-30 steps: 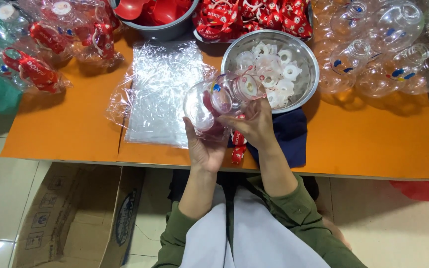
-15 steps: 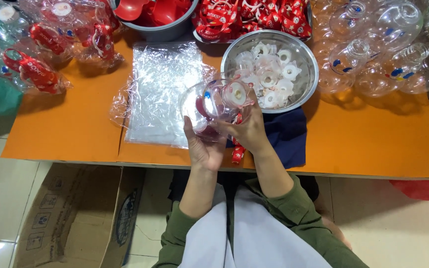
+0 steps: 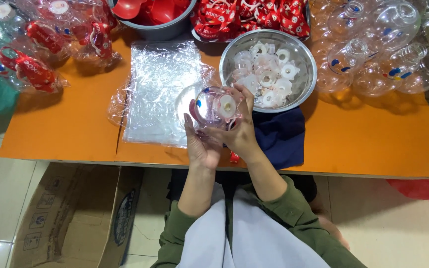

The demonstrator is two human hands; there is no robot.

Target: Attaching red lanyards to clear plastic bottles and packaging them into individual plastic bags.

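Both hands held one clear round bottle (image 3: 209, 105) just above the tabletop (image 3: 65, 134). The left hand (image 3: 200, 146) cupped it from below, and the right hand (image 3: 239, 134) pressed a white cap (image 3: 226, 105) onto its mouth. The steel bowl of caps (image 3: 269, 69) stood just beyond the right hand. The cap-fitting step seemed in hand; next, a firm seating push was probably needed.

Orange table (image 3: 363, 144), navy cloth (image 3: 279, 139), steel-grey bowl (image 3: 308, 84) of white caps (image 3: 269, 79) — clear bottle (image 3: 209, 106) with blue and red marks, olive sleeves (image 3: 299, 218)
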